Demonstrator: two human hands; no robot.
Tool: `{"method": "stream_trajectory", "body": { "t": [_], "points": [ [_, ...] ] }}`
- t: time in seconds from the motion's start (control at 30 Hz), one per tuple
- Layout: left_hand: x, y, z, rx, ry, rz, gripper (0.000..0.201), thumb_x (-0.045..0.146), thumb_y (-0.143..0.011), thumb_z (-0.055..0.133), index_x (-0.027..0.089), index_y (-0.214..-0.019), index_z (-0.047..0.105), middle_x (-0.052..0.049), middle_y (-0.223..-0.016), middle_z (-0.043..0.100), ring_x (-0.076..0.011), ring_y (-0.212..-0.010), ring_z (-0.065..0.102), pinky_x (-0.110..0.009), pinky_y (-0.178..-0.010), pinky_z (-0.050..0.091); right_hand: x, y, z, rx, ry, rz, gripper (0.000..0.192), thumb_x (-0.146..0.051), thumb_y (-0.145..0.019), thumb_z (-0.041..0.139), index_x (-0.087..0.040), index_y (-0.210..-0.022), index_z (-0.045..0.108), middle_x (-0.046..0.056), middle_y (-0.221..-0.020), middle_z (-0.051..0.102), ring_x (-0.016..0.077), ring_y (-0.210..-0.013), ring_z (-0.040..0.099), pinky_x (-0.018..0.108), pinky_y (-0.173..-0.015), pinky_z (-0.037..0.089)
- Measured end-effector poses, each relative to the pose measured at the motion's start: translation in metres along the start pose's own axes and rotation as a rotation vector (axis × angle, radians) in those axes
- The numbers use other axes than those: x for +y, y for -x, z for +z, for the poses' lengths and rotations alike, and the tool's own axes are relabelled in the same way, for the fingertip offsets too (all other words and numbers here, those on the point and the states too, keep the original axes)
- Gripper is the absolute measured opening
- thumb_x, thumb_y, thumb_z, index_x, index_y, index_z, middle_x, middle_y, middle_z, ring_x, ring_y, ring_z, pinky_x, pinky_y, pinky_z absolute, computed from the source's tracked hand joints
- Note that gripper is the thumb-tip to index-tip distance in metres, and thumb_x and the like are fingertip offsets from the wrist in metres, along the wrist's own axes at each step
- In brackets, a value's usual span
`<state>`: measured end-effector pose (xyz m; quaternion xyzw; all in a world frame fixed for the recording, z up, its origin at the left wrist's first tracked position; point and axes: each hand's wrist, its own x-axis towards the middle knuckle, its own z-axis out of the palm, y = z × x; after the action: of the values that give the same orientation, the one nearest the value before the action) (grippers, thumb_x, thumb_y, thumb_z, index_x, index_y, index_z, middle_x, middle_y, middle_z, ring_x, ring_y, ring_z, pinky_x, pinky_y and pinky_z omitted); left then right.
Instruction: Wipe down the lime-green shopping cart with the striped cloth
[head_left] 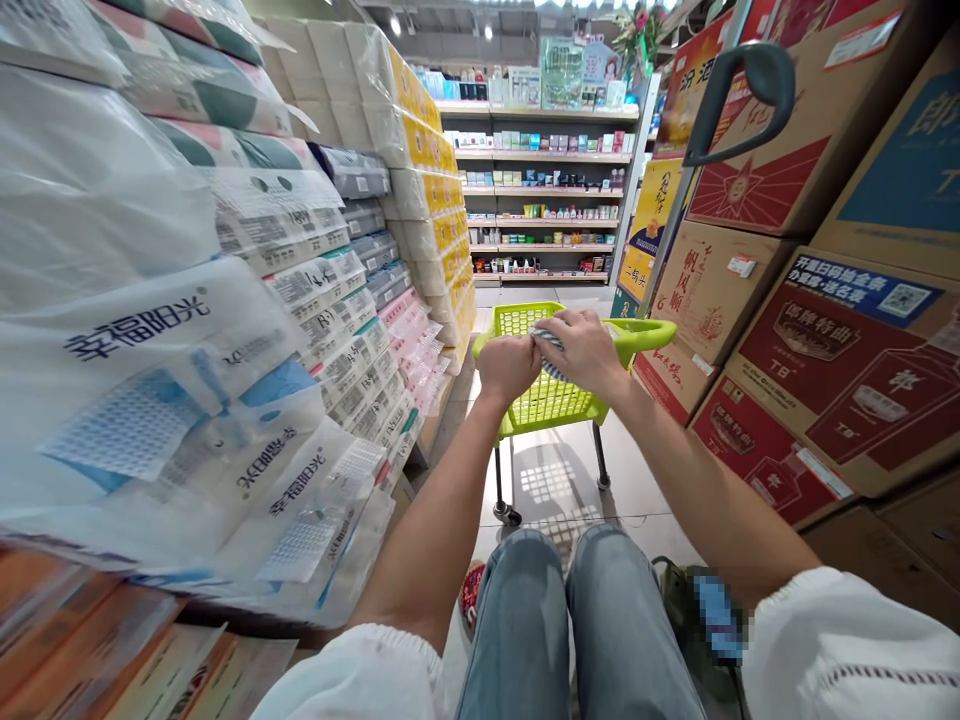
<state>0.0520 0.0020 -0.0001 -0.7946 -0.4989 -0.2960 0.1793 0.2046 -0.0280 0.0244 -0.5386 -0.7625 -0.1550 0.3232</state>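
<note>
A yellow-green shopping cart [551, 408] with a perforated basket stands just ahead of my knees. My left hand [510, 364] is closed in a fist around its handle, near the left side. My right hand [582, 346] lies bent over a blue-and-white striped cloth [553, 368], pressing it onto the same handle beside the left fist. Part of the cloth shows between the two hands, and the rest is covered by my fingers. To the right of my right hand, the handle's rounded end [656, 334] sticks out uncovered.
Stacked plastic-wrapped tissue packs [300, 300] line the left side closely. On the right, printed cartons [847, 370] are piled high beside a grey curved handle [765, 90] on a metal pole. Shelves [555, 192] of small boxed goods stand at the back. A dark bag [694, 620] is by my right leg.
</note>
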Motion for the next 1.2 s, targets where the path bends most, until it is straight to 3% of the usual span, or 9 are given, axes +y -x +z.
{"method": "stream_trajectory", "body": {
  "t": [0.13,0.33,0.43,0.6,0.73,0.83,0.93,1.1,1.2],
  "points": [
    [-0.004,0.002,-0.001,0.02,-0.021,0.023,0.046,0.036,-0.095,0.03,0.015,-0.076,0.067,-0.01,-0.077,0.069,-0.0182,-0.069,0.061,-0.029,-0.058,0.028,-0.01,-0.001,0.005,0.034,-0.007,0.048,0.036,-0.045,-0.09,0.041,-0.026,-0.101,0.069,0.006,-0.114,0.062,0.027,-0.104,0.046,0.04,-0.088,0.038],
    [-0.01,0.004,-0.002,0.045,-0.018,0.01,0.052,0.038,-0.095,0.028,0.016,-0.068,0.067,-0.009,-0.069,0.066,-0.0177,-0.064,0.058,-0.03,-0.056,0.025,0.061,0.003,0.0,0.111,-0.01,0.255,0.036,-0.045,-0.085,0.046,-0.023,-0.097,0.072,0.006,-0.109,0.064,0.0248,-0.1,0.051,0.039,-0.089,0.038],
    [-0.007,0.003,-0.002,0.04,0.003,0.006,0.052,0.038,-0.094,0.028,0.016,-0.069,0.067,-0.009,-0.069,0.066,-0.0176,-0.063,0.057,-0.029,-0.056,0.025,0.074,0.007,-0.003,0.128,0.032,0.35,0.039,-0.045,-0.086,0.042,-0.022,-0.098,0.071,0.008,-0.107,0.063,0.0252,-0.1,0.051,0.041,-0.091,0.037],
    [-0.003,0.002,-0.002,0.025,0.008,-0.024,0.05,0.037,-0.094,0.029,0.016,-0.071,0.068,-0.009,-0.072,0.068,-0.0183,-0.065,0.058,-0.029,-0.056,0.025,0.024,0.004,0.003,0.058,0.062,0.292,0.045,-0.045,-0.09,0.035,-0.021,-0.109,0.067,0.009,-0.115,0.061,0.028,-0.105,0.045,0.044,-0.092,0.036],
    [-0.005,0.003,-0.002,0.034,-0.022,-0.003,0.046,0.036,-0.094,0.031,0.017,-0.074,0.068,-0.009,-0.076,0.069,-0.0181,-0.066,0.059,-0.029,-0.057,0.025,-0.024,0.002,0.014,0.056,0.052,0.233,0.04,-0.045,-0.09,0.037,-0.025,-0.103,0.069,0.007,-0.122,0.057,0.0297,-0.106,0.042,0.044,-0.09,0.036],
    [-0.008,0.003,-0.002,0.045,-0.035,0.02,0.047,0.038,-0.094,0.03,0.018,-0.072,0.067,-0.008,-0.075,0.069,-0.0174,-0.064,0.058,-0.029,-0.056,0.023,-0.03,0.002,0.016,0.081,0.027,0.182,0.037,-0.046,-0.089,0.041,-0.026,-0.103,0.069,0.007,-0.123,0.057,0.0299,-0.107,0.041,0.044,-0.09,0.037],
    [-0.011,0.004,-0.002,0.045,-0.029,0.028,0.052,0.04,-0.095,0.028,0.017,-0.069,0.066,-0.008,-0.072,0.068,-0.0166,-0.062,0.057,-0.029,-0.056,0.023,-0.008,0.004,0.013,0.097,0.014,0.167,0.036,-0.045,-0.088,0.043,-0.025,-0.104,0.069,0.007,-0.12,0.058,0.0284,-0.107,0.043,0.043,-0.09,0.037],
    [-0.013,0.004,-0.003,0.04,-0.016,0.015,0.052,0.039,-0.094,0.028,0.017,-0.066,0.065,-0.008,-0.068,0.066,-0.0164,-0.061,0.056,-0.029,-0.055,0.022,0.053,0.011,0.003,0.165,0.009,0.304,0.038,-0.045,-0.086,0.044,-0.022,-0.102,0.07,0.007,-0.112,0.061,0.0261,-0.103,0.047,0.042,-0.091,0.038],
    [-0.012,0.003,-0.003,0.044,-0.014,0.005,0.051,0.038,-0.094,0.028,0.017,-0.066,0.065,-0.008,-0.068,0.067,-0.0169,-0.062,0.057,-0.03,-0.055,0.021,0.071,0.016,0.0,0.202,0.025,0.377,0.041,-0.045,-0.086,0.041,-0.022,-0.101,0.07,0.009,-0.111,0.06,0.0268,-0.103,0.048,0.044,-0.092,0.037]
  ]
}}
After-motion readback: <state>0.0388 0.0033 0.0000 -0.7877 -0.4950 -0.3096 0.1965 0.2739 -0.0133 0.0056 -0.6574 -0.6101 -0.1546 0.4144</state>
